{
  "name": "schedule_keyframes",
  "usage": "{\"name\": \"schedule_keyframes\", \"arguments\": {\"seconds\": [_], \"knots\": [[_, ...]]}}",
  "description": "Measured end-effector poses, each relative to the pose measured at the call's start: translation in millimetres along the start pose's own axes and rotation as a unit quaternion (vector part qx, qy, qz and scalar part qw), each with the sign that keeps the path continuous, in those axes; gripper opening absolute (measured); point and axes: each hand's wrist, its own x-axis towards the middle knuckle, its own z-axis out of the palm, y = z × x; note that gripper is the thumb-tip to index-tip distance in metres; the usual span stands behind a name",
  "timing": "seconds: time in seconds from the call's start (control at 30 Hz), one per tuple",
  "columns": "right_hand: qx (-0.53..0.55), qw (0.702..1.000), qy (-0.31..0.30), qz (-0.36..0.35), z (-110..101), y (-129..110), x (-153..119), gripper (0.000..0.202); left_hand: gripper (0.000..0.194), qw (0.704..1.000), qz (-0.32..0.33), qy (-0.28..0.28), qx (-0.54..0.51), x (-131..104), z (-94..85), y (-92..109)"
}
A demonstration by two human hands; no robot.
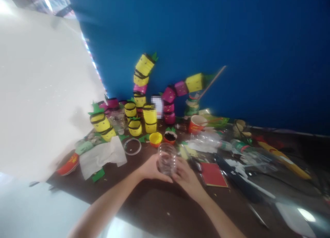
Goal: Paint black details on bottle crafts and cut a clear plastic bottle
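Between my two hands is a clear plastic cup, held above the dark table. My left hand wraps its left side, the thumb passing in front. My right hand closes on the right side with bent fingers. Just behind the cup stand a small yellow cup and an orange cup with dark contents. A clear round ring or lid lies to the left. The picture is blurred, so fine details of the cup do not show.
Stacks of yellow cups and magenta cups with black bands stand by the blue wall. White cloth or paper lies left. On the right are a red notebook, plastic bottles, a paper bucket and a yellow tool.
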Motion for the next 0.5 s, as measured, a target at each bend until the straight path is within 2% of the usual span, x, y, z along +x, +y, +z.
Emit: {"name": "schedule_keyframes", "arguments": {"seconds": [0.1,0.2,0.3,0.4,0.5], "knots": [[0.001,1.0,-0.003,-0.009,1.9,1.2,1.0,0.053,0.072,0.999,0.032,0.042,0.013,0.7,1.1,-3.9],[-0.07,0.995,0.056,-0.032,-0.1,1.1,1.1,0.041,0.065,0.993,0.039,0.113,0.003,2.0,-0.7,-8.7],[-0.164,0.978,0.119,-0.041,-7.4,1.0,-0.6,0.032,0.058,0.983,0.043,0.175,-0.027,2.5,-6.7,-7.2],[-0.217,0.961,0.167,-0.038,-17.0,1.4,-1.2,0.033,0.056,0.972,0.045,0.208,-0.097,2.1,-13.9,0.8],[-0.24,0.943,0.224,-0.061,-27.9,-2.1,3.5,0.033,0.054,0.964,0.023,0.214,-0.154,1.3,-19.0,5.2]]}}
